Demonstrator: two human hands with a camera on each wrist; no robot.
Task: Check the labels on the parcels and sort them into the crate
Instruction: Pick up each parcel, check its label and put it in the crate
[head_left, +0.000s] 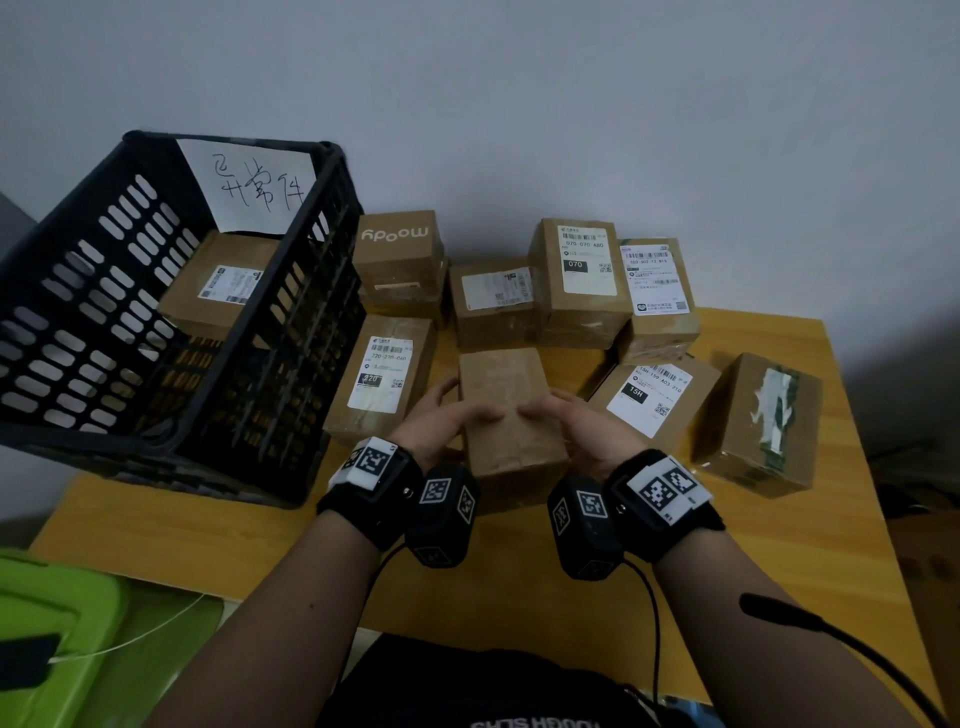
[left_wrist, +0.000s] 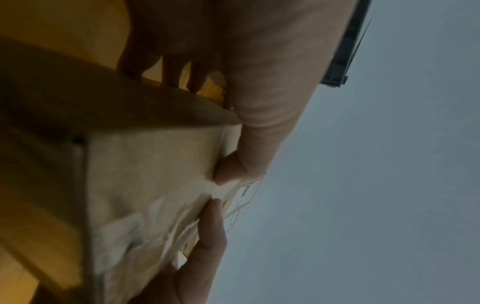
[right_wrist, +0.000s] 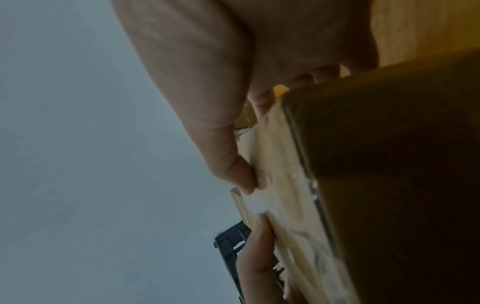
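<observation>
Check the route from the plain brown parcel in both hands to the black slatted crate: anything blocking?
Nothing visible blocks it. The plain brown parcel, held by left hand and right hand, must clear the black slatted crate's near wall; one labelled parcel lies inside.

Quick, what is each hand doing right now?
Left hand: grips the plain brown parcel, thumb on top.
Right hand: grips the same parcel from the other side.

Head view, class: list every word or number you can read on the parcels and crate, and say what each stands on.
"moody", upside down: brown box beside the crate.
"070": label on tall parcel.
"220": label on parcel beside crate.
"15H": label on parcel at right.
Handwritten characters on the crate's white sheet: unreadable to me.
Held parcel: no label showing.
Other labels: too small.
</observation>
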